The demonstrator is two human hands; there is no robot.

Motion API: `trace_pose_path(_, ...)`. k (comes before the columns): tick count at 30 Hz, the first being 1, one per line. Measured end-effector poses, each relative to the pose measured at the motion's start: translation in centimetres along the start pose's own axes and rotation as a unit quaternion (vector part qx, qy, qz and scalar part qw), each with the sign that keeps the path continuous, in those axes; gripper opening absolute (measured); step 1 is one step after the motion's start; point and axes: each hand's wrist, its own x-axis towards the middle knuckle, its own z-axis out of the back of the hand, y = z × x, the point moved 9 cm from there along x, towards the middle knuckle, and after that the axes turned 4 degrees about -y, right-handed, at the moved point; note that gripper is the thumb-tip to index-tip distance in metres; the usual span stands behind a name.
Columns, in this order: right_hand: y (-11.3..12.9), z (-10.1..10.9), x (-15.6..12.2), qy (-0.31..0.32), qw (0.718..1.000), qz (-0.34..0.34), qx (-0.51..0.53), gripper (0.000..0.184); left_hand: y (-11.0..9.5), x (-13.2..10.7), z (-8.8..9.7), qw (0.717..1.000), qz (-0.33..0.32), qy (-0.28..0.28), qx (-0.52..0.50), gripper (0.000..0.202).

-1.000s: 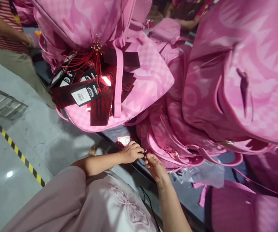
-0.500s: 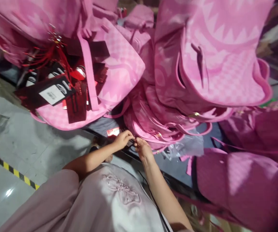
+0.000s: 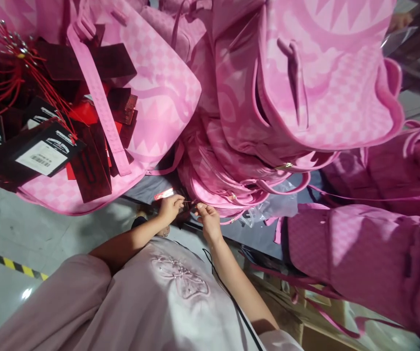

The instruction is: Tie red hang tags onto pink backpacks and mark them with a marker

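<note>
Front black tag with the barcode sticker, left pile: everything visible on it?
The black tag is flat, card-like, with white print at its right end, too small to read surely. A white sticker with a barcode covers much of its face. A red cord meets its upper right end. It lies slanted, face toward the camera, over other dark tags on a checkered pink bag. The left hand and right hand are apart from it.

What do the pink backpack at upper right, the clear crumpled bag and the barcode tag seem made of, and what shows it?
Backpack: probably coated fabric or imitation leather, fairly matte, since it folds softly; unclear which.
Bag: likely thin, shiny plastic film, being see-through with bright creases.
Barcode tag: seemingly stiff, printed card, flat with crisp edges.
</note>
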Motion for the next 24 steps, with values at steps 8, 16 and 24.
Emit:
trace_pose_path(8, 0.0, -0.2, -0.1, 0.001, 1.000, -0.021, 0.013, 0.049, -2.5, -1.0, -0.1, 0.997, -0.028, 0.074, -0.010, 0.011)
trace_pose_path(16, -0.1, -0.1, 0.0, 0.002, 0.999, -0.030, 0.019, 0.052, -2.9, -1.3, -0.5, 0.993, -0.058, 0.078, -0.061, 0.019)
trace_pose_path(24, -0.2, 0.1, 0.2, 0.022, 0.999, -0.023, 0.009, 0.049, -2.5, -0.2, -1.7, 0.989, -0.033, 0.063, -0.126, 0.022)
